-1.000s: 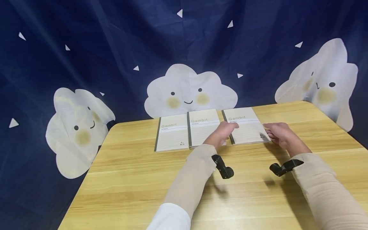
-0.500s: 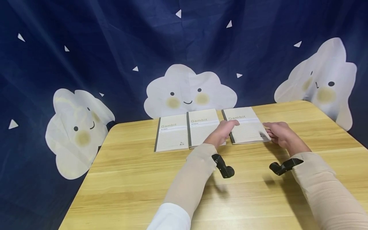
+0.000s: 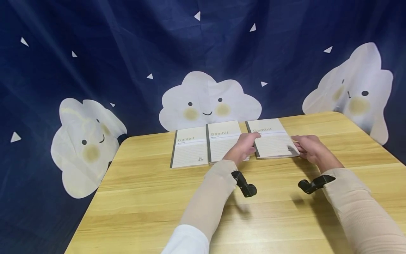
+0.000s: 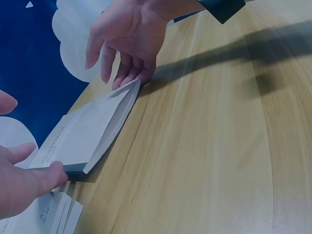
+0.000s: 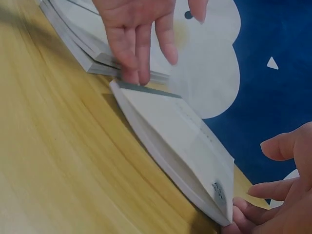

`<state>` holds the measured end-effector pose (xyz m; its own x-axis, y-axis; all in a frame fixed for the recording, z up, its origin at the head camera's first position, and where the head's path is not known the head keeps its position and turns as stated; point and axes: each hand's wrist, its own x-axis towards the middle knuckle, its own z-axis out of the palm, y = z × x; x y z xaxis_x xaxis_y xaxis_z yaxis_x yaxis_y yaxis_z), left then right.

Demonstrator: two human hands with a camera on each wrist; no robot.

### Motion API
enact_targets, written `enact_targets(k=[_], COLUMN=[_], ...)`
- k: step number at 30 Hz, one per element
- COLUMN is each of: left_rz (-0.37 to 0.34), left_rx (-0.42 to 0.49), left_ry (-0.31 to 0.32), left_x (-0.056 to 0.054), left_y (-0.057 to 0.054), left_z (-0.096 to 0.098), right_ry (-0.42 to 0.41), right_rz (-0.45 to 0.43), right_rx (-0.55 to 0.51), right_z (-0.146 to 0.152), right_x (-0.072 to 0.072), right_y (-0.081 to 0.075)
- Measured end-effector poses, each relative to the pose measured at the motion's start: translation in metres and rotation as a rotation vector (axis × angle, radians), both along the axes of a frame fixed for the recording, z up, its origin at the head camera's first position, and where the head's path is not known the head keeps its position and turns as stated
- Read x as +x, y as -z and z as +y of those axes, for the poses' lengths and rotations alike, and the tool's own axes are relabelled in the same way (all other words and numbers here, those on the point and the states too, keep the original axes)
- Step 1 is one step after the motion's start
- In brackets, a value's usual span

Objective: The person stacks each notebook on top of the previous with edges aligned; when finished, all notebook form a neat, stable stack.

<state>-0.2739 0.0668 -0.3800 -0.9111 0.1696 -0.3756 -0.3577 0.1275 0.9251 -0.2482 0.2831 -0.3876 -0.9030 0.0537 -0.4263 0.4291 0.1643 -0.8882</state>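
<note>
Notebook (image 3: 272, 141), cream with a dark spine, lies between the person's two hands on the wood-grain table (image 3: 152, 211), its cover up and "Gambit" printed near the top. The left hand (image 3: 243, 145) is at the spine side: the right wrist view shows its long fingertips (image 5: 143, 73) against the spine, fairly straight, while the thumb stands off from the cover. The right hand (image 3: 312, 150) is at the opposite side, low down by the near right corner. Its lower fingers bend in and touch that corner, yet the thumb and forefinger are spread away from it, so neither hand looks clamped — both are loose, fingers set to the edges rather than pinching. From where I stand I can't tell how far the right fingers reach under. The near edge bows a little, with a gap between cover and pages, and shadow falls beside the corner.

Just left of the left hand is a middle notebook (image 3: 221, 144), partly hidden by it, showing layered edges at the bottom — how many layers, I can't say. Close beside that lies a left-hand notebook (image 3: 190, 150). All three spines face left. Behind the table hangs a navy curtain (image 3: 203, 42) with smiling clouds.
</note>
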Motion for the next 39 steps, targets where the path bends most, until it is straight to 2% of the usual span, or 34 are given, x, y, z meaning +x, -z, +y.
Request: enact_targets(k=[8, 12, 16, 22, 25, 30, 39], left_rz=[0.027, 0.037, 0.064, 0.125, 0.147, 0.174, 0.252], left_rx=[0.123, 0.166, 0.195, 0.205, 0.207, 0.159, 0.107], left_ry=[-0.088, -0.124, -0.127, -0.097, -0.090, -0.105, -0.128], left_x=[-0.004, -0.005, -0.005, -0.003, -0.001, 0.000, 0.003], left_y=[0.007, 0.010, 0.012, 0.016, 0.017, 0.019, 0.024], left_z=[-0.003, -0.005, -0.006, -0.007, -0.008, -0.010, -0.019], right_ry=[-0.019, -0.014, -0.017, -0.008, 0.012, 0.052, 0.129], right_rz=[0.046, 0.104, 0.149, 0.180, 0.216, 0.259, 0.269], right_rx=[-0.049, -0.026, 0.024, 0.121, 0.130, 0.063, -0.053], right_z=[0.000, -0.002, -0.004, -0.006, -0.008, -0.014, -0.026], right_x=[0.001, 0.002, 0.002, 0.005, 0.008, 0.013, 0.016], right_y=[0.003, 0.006, 0.010, 0.015, 0.016, 0.015, 0.016])
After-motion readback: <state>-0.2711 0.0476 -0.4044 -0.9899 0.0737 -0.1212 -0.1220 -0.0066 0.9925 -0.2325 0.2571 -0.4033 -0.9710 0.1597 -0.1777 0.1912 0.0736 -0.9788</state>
